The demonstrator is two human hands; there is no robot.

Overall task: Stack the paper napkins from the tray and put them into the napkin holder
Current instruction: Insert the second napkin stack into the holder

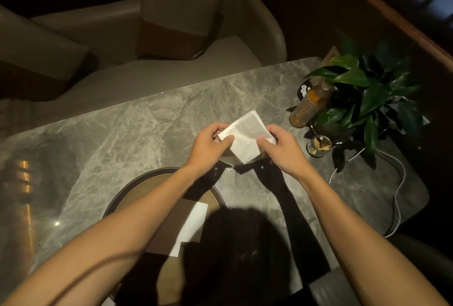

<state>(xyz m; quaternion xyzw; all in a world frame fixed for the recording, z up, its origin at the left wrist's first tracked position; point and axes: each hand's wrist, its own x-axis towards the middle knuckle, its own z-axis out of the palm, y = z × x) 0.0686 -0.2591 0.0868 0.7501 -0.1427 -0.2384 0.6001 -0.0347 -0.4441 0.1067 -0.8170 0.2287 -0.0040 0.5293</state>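
Note:
Both my hands hold a small stack of white paper napkins (247, 136) above the marble table (137, 119). My left hand (208, 145) pinches its left corner, and my right hand (279, 146) grips its right edge. Just below the stack a dark edge shows between my hands; I cannot tell whether it is the napkin holder (241, 166). Near me sits a round tray (127, 195) with a dark rim. On it lie a brown napkin (171, 229) and a white napkin (193, 222), partly under my left forearm and my head's shadow.
At the table's right stand a potted plant (367, 94), an amber bottle (308, 107) and a small glass of toothpicks (318, 146). A white cable (397, 197) runs along the right edge. A beige sofa with cushions (179, 18) lies beyond the far edge.

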